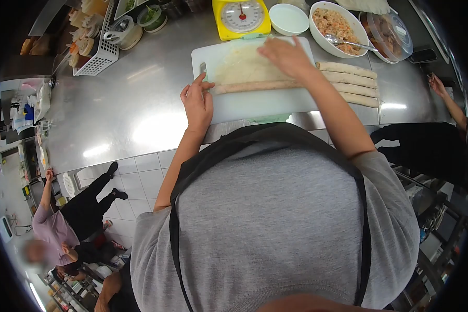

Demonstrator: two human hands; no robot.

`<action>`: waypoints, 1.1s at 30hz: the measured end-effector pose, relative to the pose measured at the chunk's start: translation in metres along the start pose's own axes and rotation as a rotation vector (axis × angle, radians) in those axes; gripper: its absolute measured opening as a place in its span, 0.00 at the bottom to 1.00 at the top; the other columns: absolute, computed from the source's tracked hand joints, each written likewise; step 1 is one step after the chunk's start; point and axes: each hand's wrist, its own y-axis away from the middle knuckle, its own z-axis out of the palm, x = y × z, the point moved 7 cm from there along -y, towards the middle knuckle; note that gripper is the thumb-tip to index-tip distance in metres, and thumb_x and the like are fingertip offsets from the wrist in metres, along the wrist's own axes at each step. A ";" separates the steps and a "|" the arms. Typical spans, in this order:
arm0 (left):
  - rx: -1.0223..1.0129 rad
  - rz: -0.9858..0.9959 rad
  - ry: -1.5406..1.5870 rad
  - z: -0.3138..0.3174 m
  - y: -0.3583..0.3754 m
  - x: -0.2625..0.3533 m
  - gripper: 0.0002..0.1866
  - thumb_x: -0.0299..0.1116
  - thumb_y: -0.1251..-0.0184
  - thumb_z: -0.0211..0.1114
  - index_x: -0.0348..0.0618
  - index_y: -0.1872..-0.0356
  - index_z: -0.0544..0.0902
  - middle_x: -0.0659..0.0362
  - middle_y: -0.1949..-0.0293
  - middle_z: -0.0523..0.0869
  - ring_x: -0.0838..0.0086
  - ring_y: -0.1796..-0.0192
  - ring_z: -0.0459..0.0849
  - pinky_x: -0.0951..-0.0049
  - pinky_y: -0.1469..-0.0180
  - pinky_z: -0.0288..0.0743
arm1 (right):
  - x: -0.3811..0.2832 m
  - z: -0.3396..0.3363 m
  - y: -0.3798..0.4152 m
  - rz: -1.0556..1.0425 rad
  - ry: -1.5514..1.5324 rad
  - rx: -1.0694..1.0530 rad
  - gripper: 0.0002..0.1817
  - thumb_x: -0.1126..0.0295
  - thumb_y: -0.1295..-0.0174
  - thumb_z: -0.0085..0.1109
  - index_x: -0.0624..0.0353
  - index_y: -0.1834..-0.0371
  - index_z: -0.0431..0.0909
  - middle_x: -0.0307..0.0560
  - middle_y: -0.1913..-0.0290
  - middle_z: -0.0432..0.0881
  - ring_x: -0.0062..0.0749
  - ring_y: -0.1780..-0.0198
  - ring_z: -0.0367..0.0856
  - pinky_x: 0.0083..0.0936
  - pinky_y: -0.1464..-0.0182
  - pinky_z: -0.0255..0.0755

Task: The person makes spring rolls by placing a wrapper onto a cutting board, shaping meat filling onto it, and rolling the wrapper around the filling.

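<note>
A thin pale sheet (pixel 244 63) lies flat on the white cutting board (pixel 244 106). Along its near edge runs a long filled roll (pixel 260 86). My left hand (pixel 196 99) is at the roll's left end, fingers apart, with the fingertips near that end. Over the right part of the sheet is my right hand (pixel 286 56), its fingers stretched out and slightly blurred; whether it touches the sheet is unclear. Several finished rolls (pixel 351 84) lie side by side at the board's right edge, partly behind my right forearm.
Behind the board stand a yellow scale (pixel 242 18), a white bowl (pixel 289 20), a bowl of filling (pixel 340 31) with a spoon, and a lidded container (pixel 387 36). A white basket (pixel 96 52) is at the back left. People stand at left and right.
</note>
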 end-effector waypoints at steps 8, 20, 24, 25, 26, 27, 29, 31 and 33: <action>-0.059 0.084 0.010 0.009 -0.025 0.027 0.24 0.24 0.43 0.53 0.43 0.41 0.71 0.62 0.54 0.81 0.67 0.51 0.73 0.62 0.36 0.53 | 0.064 -0.024 -0.027 0.075 0.006 0.362 0.35 0.40 0.32 0.32 0.58 0.37 0.69 0.48 0.36 0.71 0.35 0.34 0.66 0.41 0.28 0.46; -0.104 0.021 0.051 0.017 -0.026 0.020 0.22 0.25 0.40 0.51 0.43 0.42 0.71 0.60 0.55 0.84 0.69 0.50 0.77 0.62 0.36 0.52 | -0.006 0.039 0.034 -0.253 -0.125 0.085 0.34 0.43 0.32 0.37 0.56 0.32 0.62 0.45 0.28 0.59 0.33 0.27 0.55 0.45 0.27 0.42; -0.119 0.006 0.046 0.016 -0.025 0.022 0.21 0.25 0.39 0.50 0.43 0.42 0.71 0.60 0.55 0.84 0.70 0.49 0.78 0.61 0.36 0.51 | 0.007 0.032 0.039 -0.122 -0.021 0.129 0.35 0.42 0.33 0.37 0.56 0.31 0.60 0.44 0.27 0.55 0.34 0.26 0.51 0.47 0.26 0.41; -0.114 0.007 0.047 0.017 -0.026 0.021 0.21 0.25 0.39 0.50 0.43 0.42 0.71 0.60 0.55 0.84 0.70 0.49 0.78 0.61 0.36 0.51 | 0.013 0.026 0.041 -0.080 0.003 0.084 0.36 0.41 0.33 0.37 0.56 0.31 0.60 0.44 0.27 0.55 0.34 0.26 0.51 0.47 0.27 0.41; -0.112 0.005 0.049 0.017 -0.025 0.020 0.21 0.25 0.39 0.50 0.43 0.43 0.71 0.60 0.55 0.84 0.71 0.49 0.78 0.61 0.35 0.51 | 0.009 0.008 0.042 -0.083 0.007 0.085 0.36 0.41 0.33 0.37 0.56 0.31 0.60 0.44 0.27 0.55 0.34 0.26 0.51 0.47 0.27 0.41; -0.109 0.001 0.051 0.018 -0.024 0.019 0.21 0.25 0.39 0.50 0.43 0.43 0.71 0.60 0.55 0.84 0.71 0.48 0.78 0.61 0.35 0.51 | 0.012 -0.001 0.045 0.026 0.064 -0.114 0.36 0.41 0.33 0.36 0.56 0.31 0.59 0.44 0.27 0.55 0.33 0.26 0.50 0.47 0.26 0.41; -0.111 -0.007 0.052 0.017 -0.024 0.018 0.20 0.25 0.39 0.50 0.43 0.43 0.71 0.60 0.54 0.84 0.71 0.49 0.78 0.60 0.35 0.51 | 0.014 0.001 0.047 0.134 0.121 -0.314 0.36 0.41 0.32 0.36 0.56 0.30 0.58 0.44 0.26 0.54 0.33 0.25 0.49 0.46 0.26 0.40; -0.119 -0.005 0.057 0.019 -0.025 0.019 0.20 0.25 0.38 0.49 0.43 0.43 0.71 0.60 0.54 0.84 0.71 0.49 0.78 0.60 0.35 0.51 | -0.005 0.000 0.037 0.022 0.043 -0.266 0.35 0.40 0.32 0.35 0.57 0.34 0.64 0.45 0.29 0.61 0.34 0.28 0.56 0.47 0.26 0.39; -0.118 -0.002 0.046 0.018 -0.024 0.020 0.20 0.25 0.38 0.49 0.43 0.43 0.71 0.60 0.54 0.84 0.71 0.48 0.78 0.60 0.35 0.50 | -0.010 0.042 0.017 -0.117 0.014 0.095 0.33 0.41 0.32 0.36 0.57 0.37 0.68 0.46 0.32 0.66 0.35 0.30 0.60 0.47 0.26 0.39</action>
